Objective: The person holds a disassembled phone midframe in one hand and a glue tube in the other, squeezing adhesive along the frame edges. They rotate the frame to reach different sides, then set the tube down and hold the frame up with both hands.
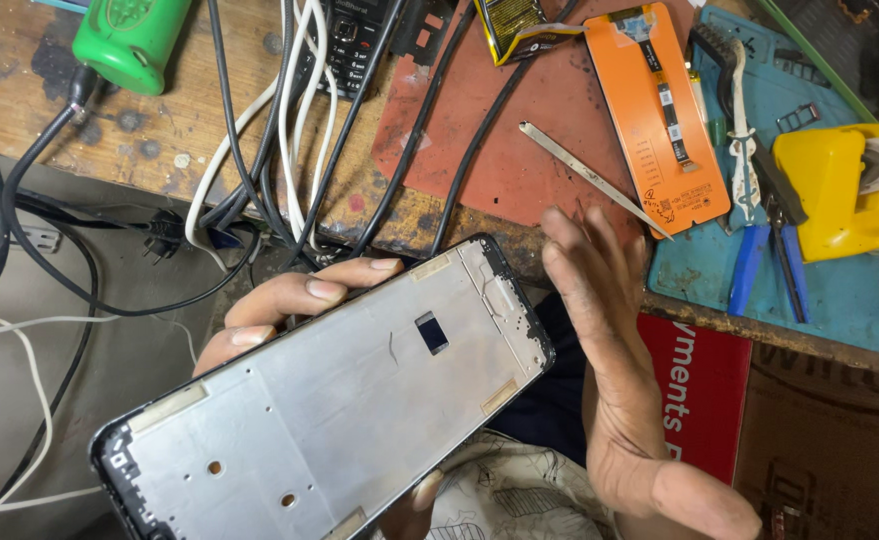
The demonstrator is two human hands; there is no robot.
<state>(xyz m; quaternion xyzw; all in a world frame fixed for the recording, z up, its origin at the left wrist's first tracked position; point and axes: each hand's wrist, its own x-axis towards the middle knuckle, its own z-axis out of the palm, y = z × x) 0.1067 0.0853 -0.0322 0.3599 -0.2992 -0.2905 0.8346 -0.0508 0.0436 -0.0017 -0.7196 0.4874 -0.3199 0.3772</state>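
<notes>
Holding the phone frame below the worktop edge, the left hand has its grip wrapped around it; the right hand hovers flat, fingers spread, holding nothing. Tweezers lie on the red mat.

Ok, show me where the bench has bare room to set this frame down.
Free: the red mat between the black cables and the orange panel, apart from the metal strip. Crowded: the cable tangle on the wood, and the blue mat with pliers and yellow tool.
</notes>
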